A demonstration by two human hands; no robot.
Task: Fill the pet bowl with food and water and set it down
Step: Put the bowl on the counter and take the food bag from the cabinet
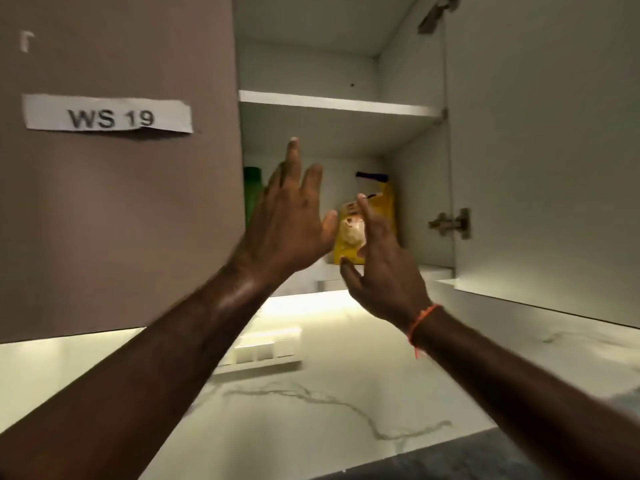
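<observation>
A yellow pet food bag [375,216] with a dark blue top stands upright on the lower shelf of an open wall cabinet. My left hand [291,216] is raised in front of the shelf, fingers spread and straight, just left of the bag and holding nothing. My right hand [381,268] is up in front of the bag's lower part, its fingers relaxed and open, and I cannot tell whether it touches the bag. No pet bowl shows in the head view.
A green container [252,192] stands at the shelf's left, partly hidden by the closed door with a "WS 19" label [107,114]. The upper shelf [339,103] holds nothing I can see. The open right door [543,161] hangs beside my right arm. A switch panel [266,351] sits on the marble wall below.
</observation>
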